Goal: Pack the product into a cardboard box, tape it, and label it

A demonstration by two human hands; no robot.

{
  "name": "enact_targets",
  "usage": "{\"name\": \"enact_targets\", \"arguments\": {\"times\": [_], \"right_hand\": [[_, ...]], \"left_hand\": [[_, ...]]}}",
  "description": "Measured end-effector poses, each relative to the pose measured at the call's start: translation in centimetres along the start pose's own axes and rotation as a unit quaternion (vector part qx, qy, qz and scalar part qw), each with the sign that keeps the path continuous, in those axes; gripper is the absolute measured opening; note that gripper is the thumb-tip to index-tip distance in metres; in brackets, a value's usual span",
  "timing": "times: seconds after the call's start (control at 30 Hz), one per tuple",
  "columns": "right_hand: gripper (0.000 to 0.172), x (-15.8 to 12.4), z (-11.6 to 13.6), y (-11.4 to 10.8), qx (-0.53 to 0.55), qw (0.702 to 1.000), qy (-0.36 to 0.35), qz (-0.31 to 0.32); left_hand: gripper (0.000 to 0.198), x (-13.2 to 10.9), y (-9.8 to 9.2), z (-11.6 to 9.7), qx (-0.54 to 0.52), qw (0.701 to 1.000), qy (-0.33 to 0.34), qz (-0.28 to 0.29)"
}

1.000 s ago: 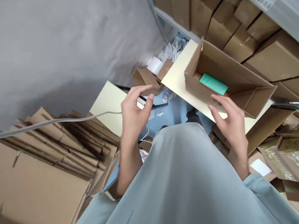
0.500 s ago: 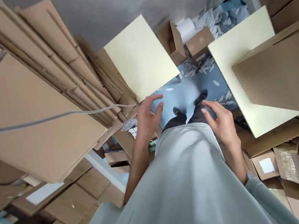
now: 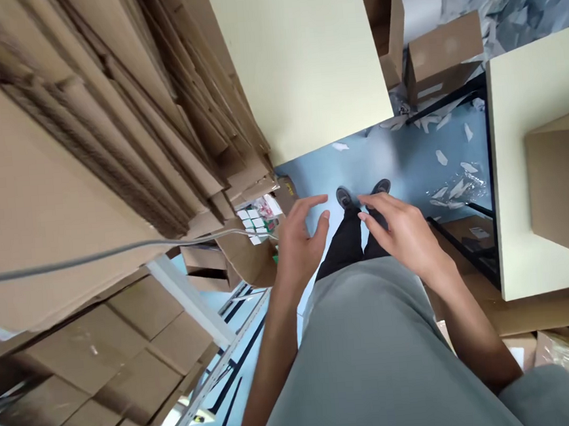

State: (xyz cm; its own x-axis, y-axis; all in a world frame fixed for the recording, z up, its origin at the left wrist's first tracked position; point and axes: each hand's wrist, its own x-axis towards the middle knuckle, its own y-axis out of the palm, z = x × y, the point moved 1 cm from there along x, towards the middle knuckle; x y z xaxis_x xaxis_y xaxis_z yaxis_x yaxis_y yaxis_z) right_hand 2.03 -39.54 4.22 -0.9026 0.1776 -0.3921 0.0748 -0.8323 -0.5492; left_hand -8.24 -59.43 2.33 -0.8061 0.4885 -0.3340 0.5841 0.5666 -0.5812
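Where the view begins at the left, a stack of flattened corrugated cardboard [image 3: 124,114] leans in layers, its ridged edges rough beside one broad, smooth panel. Across that panel runs a smooth grey cable [image 3: 115,252], reaching toward the left hand; whether they touch I cannot tell. Below sit blocky brown cartons [image 3: 90,343], next to a pale, straight-edged post [image 3: 190,299]. Just left of the left hand, an open cardboard box [image 3: 249,263] with a bent flap lies beneath small, square-faced white packets [image 3: 254,224] in the picture.

The left hand [image 3: 302,243] hovers with fingers and thumb spread in a C around bare air. Above it in view is a flat, cream tabletop [image 3: 302,60] with a crisp corner. Between the hands, dark shoes [image 3: 345,197] stand on the glossy blue floor [image 3: 311,171]. The right hand [image 3: 399,230] is likewise spread, thumb parted from the curved fingers, in front of dark trousers [image 3: 341,248].

Farther right, a white cylindrical roll [image 3: 420,6] stands near crumpled paper. A second cream tabletop [image 3: 511,156], edged by black framing, bears a plain, matte cardboard carton [image 3: 566,194].
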Motion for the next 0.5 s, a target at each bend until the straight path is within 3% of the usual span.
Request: {"name": "enact_targets", "arguments": {"times": [0.23, 0.33, 0.5], "right_hand": [[0.031, 3.1, -7.1, 5.6, 0.018, 0.998, 0.063, 0.009], [0.029, 4.4, -10.5, 8.5, 0.044, 0.994, 0.097, 0.011], [0.027, 7.0, -16.7, 14.0, 0.063, 0.985, 0.161, 0.0]], "left_hand": [[0.023, 4.4, 7.3, 6.9, -0.013, 0.999, -0.014, 0.042], [0.021, 6.8, 11.2, 11.9, 0.005, 0.997, -0.025, 0.068], [0.023, 12.1, 17.8, 22.4, 0.066, 0.992, -0.075, 0.083]]}}
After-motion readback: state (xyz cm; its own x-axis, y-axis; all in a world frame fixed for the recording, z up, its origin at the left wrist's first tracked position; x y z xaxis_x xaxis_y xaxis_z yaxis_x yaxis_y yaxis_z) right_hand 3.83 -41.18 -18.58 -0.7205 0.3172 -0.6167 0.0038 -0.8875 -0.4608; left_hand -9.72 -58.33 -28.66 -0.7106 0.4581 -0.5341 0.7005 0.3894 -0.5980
